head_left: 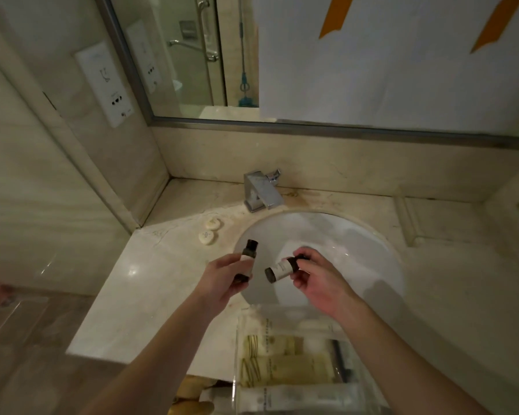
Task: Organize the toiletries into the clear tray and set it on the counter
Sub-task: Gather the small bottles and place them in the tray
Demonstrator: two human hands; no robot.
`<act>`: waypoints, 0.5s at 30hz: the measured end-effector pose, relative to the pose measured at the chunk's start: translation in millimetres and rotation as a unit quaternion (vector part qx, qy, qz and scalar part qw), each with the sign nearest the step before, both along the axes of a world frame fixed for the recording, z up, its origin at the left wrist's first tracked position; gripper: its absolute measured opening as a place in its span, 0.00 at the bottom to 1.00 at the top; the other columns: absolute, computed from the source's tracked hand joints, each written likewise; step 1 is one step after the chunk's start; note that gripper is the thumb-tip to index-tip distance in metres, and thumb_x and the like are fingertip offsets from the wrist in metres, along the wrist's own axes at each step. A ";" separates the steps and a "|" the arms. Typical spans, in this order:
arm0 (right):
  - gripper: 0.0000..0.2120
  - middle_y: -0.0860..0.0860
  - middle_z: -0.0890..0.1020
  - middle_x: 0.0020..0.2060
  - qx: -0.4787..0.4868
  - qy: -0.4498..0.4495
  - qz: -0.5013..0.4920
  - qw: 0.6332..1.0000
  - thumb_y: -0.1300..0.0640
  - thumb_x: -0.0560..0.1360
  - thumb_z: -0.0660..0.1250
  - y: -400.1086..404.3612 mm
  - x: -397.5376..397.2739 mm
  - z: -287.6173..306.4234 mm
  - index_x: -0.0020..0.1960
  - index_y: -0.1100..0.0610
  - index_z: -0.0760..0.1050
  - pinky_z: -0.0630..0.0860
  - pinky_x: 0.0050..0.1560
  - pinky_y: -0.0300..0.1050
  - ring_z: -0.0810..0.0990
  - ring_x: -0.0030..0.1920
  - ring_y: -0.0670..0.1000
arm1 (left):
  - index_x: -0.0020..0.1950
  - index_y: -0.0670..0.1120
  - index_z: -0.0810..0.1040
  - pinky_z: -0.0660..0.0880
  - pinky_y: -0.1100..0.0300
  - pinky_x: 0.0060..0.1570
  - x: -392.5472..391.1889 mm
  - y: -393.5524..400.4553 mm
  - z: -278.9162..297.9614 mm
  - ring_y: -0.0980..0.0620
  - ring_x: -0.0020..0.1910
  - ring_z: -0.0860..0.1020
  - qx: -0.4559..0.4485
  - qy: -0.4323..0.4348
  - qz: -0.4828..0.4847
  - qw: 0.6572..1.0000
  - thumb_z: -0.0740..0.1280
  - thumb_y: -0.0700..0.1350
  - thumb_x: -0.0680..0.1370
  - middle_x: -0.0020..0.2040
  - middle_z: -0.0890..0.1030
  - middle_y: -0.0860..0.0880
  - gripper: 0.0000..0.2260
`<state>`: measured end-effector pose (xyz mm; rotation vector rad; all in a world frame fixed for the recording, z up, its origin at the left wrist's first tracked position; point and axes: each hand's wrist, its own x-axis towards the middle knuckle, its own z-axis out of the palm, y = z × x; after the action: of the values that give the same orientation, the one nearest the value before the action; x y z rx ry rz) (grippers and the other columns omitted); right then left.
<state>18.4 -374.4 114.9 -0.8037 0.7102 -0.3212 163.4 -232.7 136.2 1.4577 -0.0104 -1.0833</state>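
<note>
I have a small bottle in each hand above the sink (357, 235).

My left hand (222, 277) grips one bottle (247, 256) upright, cap up; my right hand (318, 280) pinches the other bottle (282, 268) lying sideways, dark end pointing left. The clear tray (285, 363) sits below, near me.

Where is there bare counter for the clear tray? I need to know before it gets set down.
Bare patches: left counter between the wall and the sink, in front of the two soaps; also the right counter beyond the sink. Crowded: the strip beside the faucet.
</note>
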 end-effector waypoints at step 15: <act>0.09 0.58 0.85 0.42 -0.088 0.009 -0.028 0.996 0.68 0.78 0.58 21.1 -69.7 -4.1 0.41 0.60 0.71 0.69 0.39 0.44 0.73 0.38 0.53 | 0.58 0.39 0.79 0.79 0.62 0.42 -34.8 28.1 -15.4 0.47 0.43 0.81 -0.067 -0.054 -0.159 0.983 0.66 0.24 0.70 0.49 0.81 0.40 0.20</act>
<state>-51.3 -353.3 110.8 -0.9555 0.7284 -0.4317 128.6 -204.7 120.8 1.4193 -0.3985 -1.2342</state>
